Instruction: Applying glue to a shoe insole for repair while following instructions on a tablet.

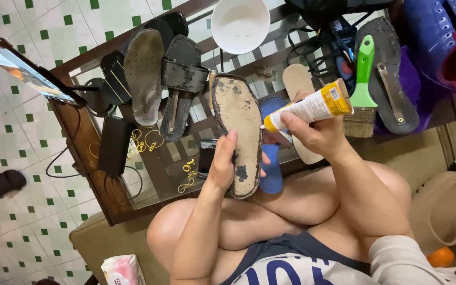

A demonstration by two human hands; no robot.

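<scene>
Both of your hands are working above your crossed legs: your left hand (222, 161) is gripping a worn sole (238, 134) upright, while your right hand (312, 134) is clamping a yellow glue tube (312, 107) against its edge. Beyond, a green-handled brush (362, 87) is lying on the glass table (149, 174).

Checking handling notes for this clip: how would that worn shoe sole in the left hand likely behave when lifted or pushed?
The shoe sole is thin and flat, so it is probably light and somewhat bendy. The left hand holds it upright by one edge without sagging, which suggests some stiffness. Its rough, patchy surface looks unlikely to slip, and being flat it should not roll.
</scene>
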